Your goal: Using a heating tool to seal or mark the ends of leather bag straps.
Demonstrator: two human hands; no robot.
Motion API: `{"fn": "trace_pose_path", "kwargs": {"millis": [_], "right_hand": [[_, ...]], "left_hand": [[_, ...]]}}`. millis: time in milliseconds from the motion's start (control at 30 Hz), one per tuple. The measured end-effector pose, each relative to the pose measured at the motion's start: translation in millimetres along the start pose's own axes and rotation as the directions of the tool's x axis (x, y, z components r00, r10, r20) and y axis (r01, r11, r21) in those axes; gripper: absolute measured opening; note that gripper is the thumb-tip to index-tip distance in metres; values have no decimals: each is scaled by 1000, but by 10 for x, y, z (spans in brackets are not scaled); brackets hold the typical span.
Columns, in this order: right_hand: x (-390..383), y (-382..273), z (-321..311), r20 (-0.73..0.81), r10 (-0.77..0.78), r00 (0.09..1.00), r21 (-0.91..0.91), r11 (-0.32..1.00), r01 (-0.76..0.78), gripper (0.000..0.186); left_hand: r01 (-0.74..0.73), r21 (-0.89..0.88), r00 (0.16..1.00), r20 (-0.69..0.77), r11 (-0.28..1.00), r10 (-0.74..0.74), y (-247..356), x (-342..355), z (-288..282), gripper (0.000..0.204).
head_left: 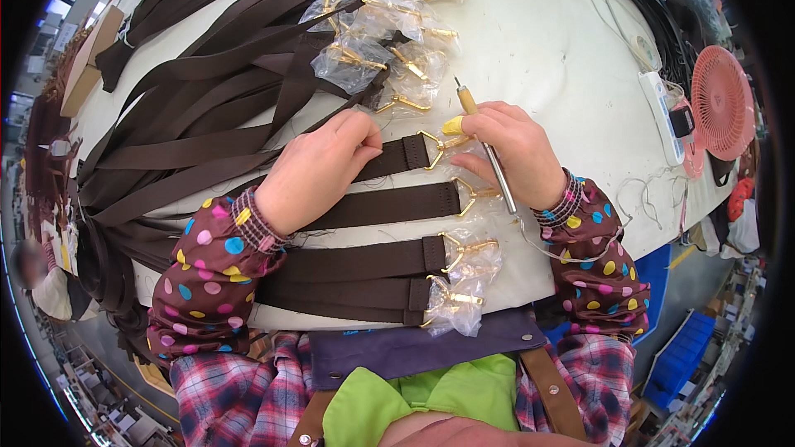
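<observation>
My right hand [515, 147] is closed round a pen-shaped tool [494, 167] with a thin pointed tip, a tan collar and a silver body. The tip points away from me, and a thin cord trails from the near end. Yellow tape wraps one fingertip. My left hand [321, 167] is closed in a pinch over a dark brown webbing strap [391, 161]; whatever the fingertips hold is hidden. That strap ends in a gold triangular ring [432, 151], close to my right fingers. Nearer me lie several more straps [389, 204] with gold hardware [464, 250] in clear plastic.
A heap of long brown straps [182, 112] covers the left of the white table [546, 50]. Bagged gold clasps [389, 25] gather at the far middle. To the right are a white power strip [661, 116], a pink fan [719, 103] and loose cords. A blue crate [681, 358] stands beyond the edge.
</observation>
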State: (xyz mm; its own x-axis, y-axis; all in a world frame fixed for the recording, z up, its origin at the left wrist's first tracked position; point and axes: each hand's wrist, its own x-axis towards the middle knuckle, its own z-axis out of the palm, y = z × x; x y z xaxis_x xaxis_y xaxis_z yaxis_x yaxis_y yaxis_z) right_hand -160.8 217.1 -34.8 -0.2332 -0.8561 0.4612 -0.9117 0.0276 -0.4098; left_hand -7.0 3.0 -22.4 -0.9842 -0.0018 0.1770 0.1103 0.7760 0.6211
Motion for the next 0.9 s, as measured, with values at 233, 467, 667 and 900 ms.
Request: {"fn": "trace_pose_path", "kwargs": {"millis": [233, 467, 667, 900], "right_hand": [[40, -67, -98, 75, 5, 997, 16, 1000, -6, 20], [-317, -265, -139, 88, 45, 995, 108, 993, -54, 24], [-505, -444, -186, 268, 53, 962, 241, 963, -120, 24], [-482, -480, -159, 213, 91, 973, 217, 966, -138, 26]], "left_hand": [[83, 158, 996, 24, 984, -88, 119, -256, -137, 22], [-94, 267, 983, 176, 959, 47, 240, -553, -142, 52], [-25, 140, 953, 301, 990, -19, 349, -688, -225, 39], [83, 442, 974, -227, 893, 22, -108, 24, -134, 23]]}}
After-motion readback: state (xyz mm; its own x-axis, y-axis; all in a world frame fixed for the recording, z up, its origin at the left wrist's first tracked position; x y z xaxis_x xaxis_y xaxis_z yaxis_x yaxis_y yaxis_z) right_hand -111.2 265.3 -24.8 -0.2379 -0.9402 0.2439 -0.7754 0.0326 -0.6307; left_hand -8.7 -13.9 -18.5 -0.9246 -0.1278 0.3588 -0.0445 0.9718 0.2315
